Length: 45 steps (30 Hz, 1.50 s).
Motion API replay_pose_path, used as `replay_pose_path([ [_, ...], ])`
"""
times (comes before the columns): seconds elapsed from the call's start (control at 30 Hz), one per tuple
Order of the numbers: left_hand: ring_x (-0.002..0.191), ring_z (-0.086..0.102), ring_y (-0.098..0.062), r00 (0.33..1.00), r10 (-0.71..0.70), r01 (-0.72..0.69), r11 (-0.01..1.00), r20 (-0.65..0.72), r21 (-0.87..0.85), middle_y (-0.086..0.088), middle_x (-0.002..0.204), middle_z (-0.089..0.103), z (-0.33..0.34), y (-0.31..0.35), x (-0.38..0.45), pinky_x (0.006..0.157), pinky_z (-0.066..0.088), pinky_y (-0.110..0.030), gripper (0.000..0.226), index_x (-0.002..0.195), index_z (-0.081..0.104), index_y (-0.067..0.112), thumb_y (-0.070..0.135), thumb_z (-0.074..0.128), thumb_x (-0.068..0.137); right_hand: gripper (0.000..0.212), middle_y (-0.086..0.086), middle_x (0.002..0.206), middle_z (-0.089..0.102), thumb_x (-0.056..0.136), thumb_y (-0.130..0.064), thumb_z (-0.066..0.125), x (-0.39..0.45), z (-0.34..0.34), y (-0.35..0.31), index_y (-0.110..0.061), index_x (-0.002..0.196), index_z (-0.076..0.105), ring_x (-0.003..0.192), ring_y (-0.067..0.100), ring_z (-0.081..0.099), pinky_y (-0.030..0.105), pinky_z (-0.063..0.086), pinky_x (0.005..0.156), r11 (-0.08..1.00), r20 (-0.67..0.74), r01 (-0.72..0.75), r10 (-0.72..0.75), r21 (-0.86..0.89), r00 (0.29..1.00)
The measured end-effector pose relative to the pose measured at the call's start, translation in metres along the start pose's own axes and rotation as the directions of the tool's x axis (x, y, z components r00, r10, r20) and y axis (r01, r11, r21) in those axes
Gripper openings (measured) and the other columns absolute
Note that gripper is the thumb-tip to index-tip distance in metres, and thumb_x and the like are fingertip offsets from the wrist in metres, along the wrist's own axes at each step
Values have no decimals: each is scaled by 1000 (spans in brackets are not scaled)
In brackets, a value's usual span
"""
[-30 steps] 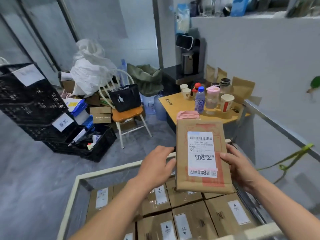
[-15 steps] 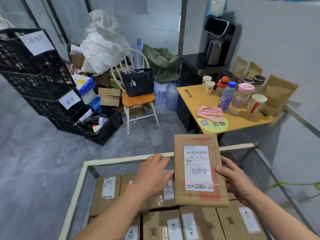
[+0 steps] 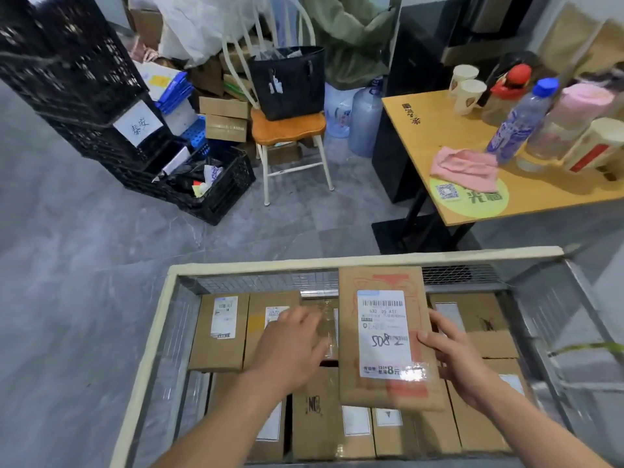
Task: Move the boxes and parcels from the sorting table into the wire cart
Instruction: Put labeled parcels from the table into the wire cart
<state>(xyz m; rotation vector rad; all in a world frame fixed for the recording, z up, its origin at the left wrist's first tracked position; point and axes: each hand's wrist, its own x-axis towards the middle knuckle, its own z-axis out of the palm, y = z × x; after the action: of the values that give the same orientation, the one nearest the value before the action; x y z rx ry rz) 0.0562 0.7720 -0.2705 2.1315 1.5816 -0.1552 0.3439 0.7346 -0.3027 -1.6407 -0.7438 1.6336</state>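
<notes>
Boxes (image 3: 221, 331) already lined the wire cart (image 3: 162, 319) floor in rows; the sorting bench was out of view, so what remained was unclear. The flat parcel (image 3: 388, 339) hovered over them, its right edge pinched by the right hand (image 3: 454, 358). The left hand (image 3: 290, 342), blurred, spread open beside it, holding nothing.

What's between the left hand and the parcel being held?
In the head view, the boxes already in the cart show between the left hand and the parcel.
</notes>
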Motion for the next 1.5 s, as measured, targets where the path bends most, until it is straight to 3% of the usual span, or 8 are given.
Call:
replay_pose_path([
  [0.2, 146, 27, -17, 989, -94, 95, 995, 116, -5, 3, 160, 31, 62, -24, 15, 118, 29, -35, 55, 156, 29, 24, 44, 36, 106, 75, 1, 107, 78, 46, -56, 82, 63, 6, 68, -53, 118, 61, 103, 24, 73, 50, 54, 90, 989, 14, -148, 148, -19, 989],
  [0.37, 145, 31, -20, 964, -162, 158, 987, 212, 36, -2, 159, 33, 119, -49, 34, 117, 33, -38, 53, 154, 32, 21, 40, 39, 105, 53, -3, 105, 78, 82, -33, 79, 115, 19, 122, -51, 126, 56, 108, 21, 70, 44, 47, 88, 965, 27, -246, 249, -87, 968],
  [0.53, 148, 26, -22, 947, -191, 180, 981, 257, 68, -4, 161, 30, 165, -78, 60, 117, 34, -41, 60, 155, 30, 20, 43, 45, 101, 53, -1, 105, 79, 88, -28, 74, 171, 31, 164, -46, 133, 53, 104, 26, 72, 45, 51, 94, 950, 45, -283, 291, -131, 956],
  [0.8, 155, 1, -29, 943, -197, 192, 980, 269, 47, -4, 167, 12, 226, -108, 104, 125, 13, -50, 74, 159, 17, 21, 48, 49, 99, 60, 2, 89, 71, 91, -13, 70, 252, 51, 201, -23, 146, 47, 54, 3, 65, 17, 45, 44, 949, 44, -304, 309, -85, 950],
  [1.03, 153, -2, -24, 948, -174, 160, 984, 265, 73, -3, 166, 7, 258, -112, 122, 123, 18, -53, 76, 157, 20, 18, 46, 53, 94, 64, -12, 136, 58, 98, -14, 62, 282, 79, 206, -28, 155, 37, 124, 17, 54, 44, 47, 102, 960, 8, -281, 281, 12, 960],
  [1.2, 155, -7, -26, 940, -174, 158, 984, 292, 78, -3, 167, -2, 253, -106, 121, 123, 15, -50, 80, 160, 13, 19, 44, 55, 96, 53, -5, 134, 64, 101, -7, 51, 275, 87, 199, -33, 147, 43, 110, 3, 60, 29, 51, 84, 965, 49, -261, 262, -29, 964],
  [1.37, 153, 4, -24, 945, -178, 161, 984, 274, 82, -3, 164, 13, 237, -102, 117, 120, 25, -52, 72, 155, 24, 21, 43, 56, 94, 39, -24, 89, 57, 103, -1, 50, 244, 93, 162, -32, 126, 46, 62, -18, 61, 1, 43, 53, 962, 51, -170, 185, -216, 982],
  [1.5, 155, 7, -27, 946, -193, 176, 981, 259, 87, -4, 166, 15, 205, -85, 112, 122, 23, -52, 66, 154, 29, 19, 39, 54, 97, 51, -8, 123, 66, 102, -22, 59, 219, 87, 140, -25, 151, 45, 100, 9, 60, 20, 43, 82, 856, 59, -26, 66, -516, 996],
])
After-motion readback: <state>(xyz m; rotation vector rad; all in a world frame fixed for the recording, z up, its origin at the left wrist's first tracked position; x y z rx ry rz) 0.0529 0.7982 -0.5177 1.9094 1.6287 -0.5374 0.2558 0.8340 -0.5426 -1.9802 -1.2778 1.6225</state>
